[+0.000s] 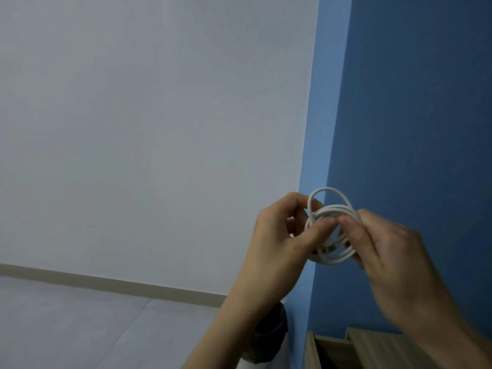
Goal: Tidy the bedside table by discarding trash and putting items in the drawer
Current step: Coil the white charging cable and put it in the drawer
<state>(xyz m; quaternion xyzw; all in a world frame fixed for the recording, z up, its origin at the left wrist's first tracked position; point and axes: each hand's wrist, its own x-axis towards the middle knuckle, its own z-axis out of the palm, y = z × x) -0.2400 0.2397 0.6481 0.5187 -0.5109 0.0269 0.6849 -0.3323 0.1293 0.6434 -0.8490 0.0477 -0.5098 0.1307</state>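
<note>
Domestic room: plain white wall (159, 129) meets painted blue wall (412, 102); pale skirting board (106, 280), grey floor (66, 323), light wood-grain bedside cabinet (372, 344).

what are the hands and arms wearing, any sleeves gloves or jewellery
Nothing worn shows: the left hand and right hand are bare, no gloves, rings or watch. The left forearm and right forearm are bare down to the frame edge; no sleeve in view.

The coiled white cable (332, 227) sits between the left hand (279, 235) and right hand (394, 251), above the light wooden counter (372, 347), with the dark round bin (269, 339) left of that counter.
</note>
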